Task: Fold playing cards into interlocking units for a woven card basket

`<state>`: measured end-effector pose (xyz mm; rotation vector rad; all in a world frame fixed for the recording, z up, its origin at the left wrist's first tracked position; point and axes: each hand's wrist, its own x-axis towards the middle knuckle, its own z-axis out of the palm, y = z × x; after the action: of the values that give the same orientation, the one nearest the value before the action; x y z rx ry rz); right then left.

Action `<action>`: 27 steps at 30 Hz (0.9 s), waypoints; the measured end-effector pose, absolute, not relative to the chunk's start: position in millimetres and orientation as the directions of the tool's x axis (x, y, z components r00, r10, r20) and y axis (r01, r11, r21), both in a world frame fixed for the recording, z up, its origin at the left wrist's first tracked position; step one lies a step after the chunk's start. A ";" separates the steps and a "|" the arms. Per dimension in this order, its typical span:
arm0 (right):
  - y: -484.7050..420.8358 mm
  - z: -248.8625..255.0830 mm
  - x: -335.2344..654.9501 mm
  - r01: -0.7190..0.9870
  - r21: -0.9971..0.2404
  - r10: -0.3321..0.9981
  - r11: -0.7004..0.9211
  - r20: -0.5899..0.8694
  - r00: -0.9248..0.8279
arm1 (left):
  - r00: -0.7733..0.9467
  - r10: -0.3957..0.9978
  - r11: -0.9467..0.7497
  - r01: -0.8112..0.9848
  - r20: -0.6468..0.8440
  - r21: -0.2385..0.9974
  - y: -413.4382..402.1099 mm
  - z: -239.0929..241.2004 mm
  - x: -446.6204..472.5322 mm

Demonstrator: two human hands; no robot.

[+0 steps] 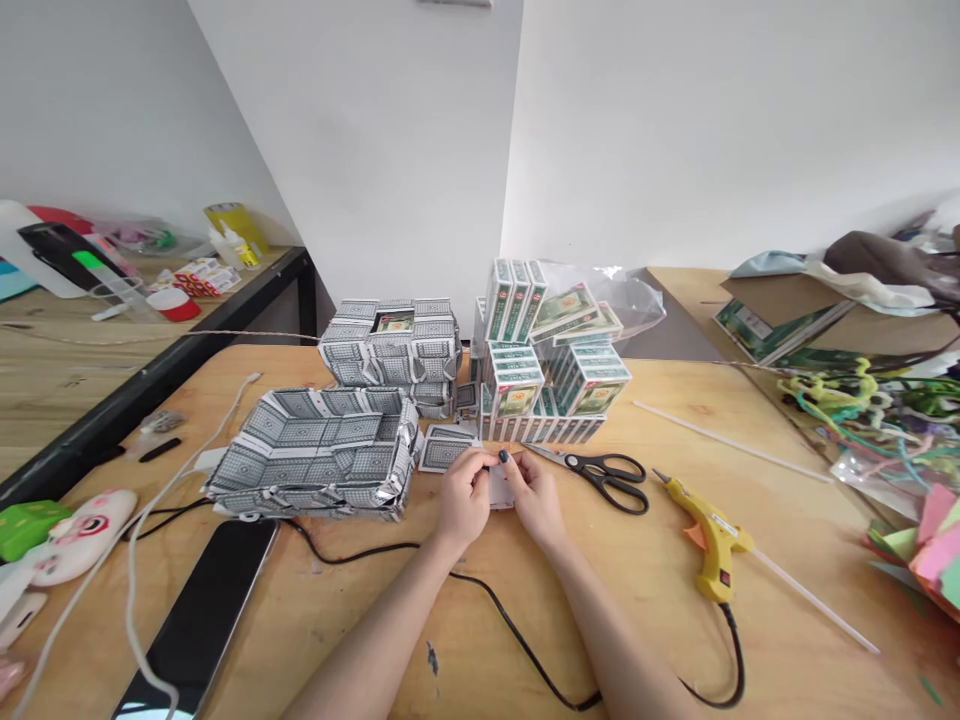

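Between my two hands is a playing card (501, 490), its pale face partly covered by fingers. My left hand (466, 492) pinches it from the left, and my right hand (534, 492) grips the opposite side, a dark-nailed thumb near the top. Just behind the hands lie several loose cards (444, 450) with grey patterned backs. To the left stands an open tray (300, 470) built from folded cards. A closed block of folded cards (382, 360) sits behind it. Stacked card boxes (517, 395) in green and white rise beyond my hands.
Black-handled scissors (611, 475) and a yellow glue gun (709, 540) with a glue stick in it lie at right. Another glue stick (727, 440) is farther back. A phone (206, 610) and a white cable (135, 560) are at left. A black cord (495, 600) passes under my forearms.
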<state>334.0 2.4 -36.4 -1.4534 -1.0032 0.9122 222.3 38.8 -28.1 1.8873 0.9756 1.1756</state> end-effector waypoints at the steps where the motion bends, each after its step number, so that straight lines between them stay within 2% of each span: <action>1: 2.7 -34.7 335.1 0.080 -0.996 0.947 -0.037 -0.009 0.321 | 0.305 0.867 -0.467 0.224 0.394 0.856 38.0 -27.5 222.7; 6: 4.2 -34.4 337.9 -0.026 -1.000 0.967 0.006 0.000 0.254 | 0.281 0.896 -0.406 0.199 0.345 0.892 37.1 -25.8 223.0; 12: 4.9 -40.4 335.8 -0.029 -0.999 0.936 0.018 0.007 0.352 | 0.202 0.964 -0.202 0.128 0.174 0.971 36.9 -28.5 221.7; 15: 3.4 -40.6 333.9 0.046 -0.998 0.915 0.046 0.060 0.398 | 0.211 0.966 -0.179 0.116 0.152 0.977 37.3 -29.6 221.8; 21: 0.8 -42.0 332.7 0.260 -0.964 0.881 0.060 0.174 0.439 | 0.163 0.973 -0.199 0.254 0.161 0.946 41.5 -29.4 222.8; 27: 0.0 -45.3 336.4 0.398 -0.917 0.852 0.026 0.228 0.472 | 0.215 0.940 -0.329 0.351 0.267 0.876 40.2 -25.3 220.1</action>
<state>336.4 0.0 -45.3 -1.5818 -1.1148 0.4986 220.1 40.2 -25.3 1.8077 1.2002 1.0949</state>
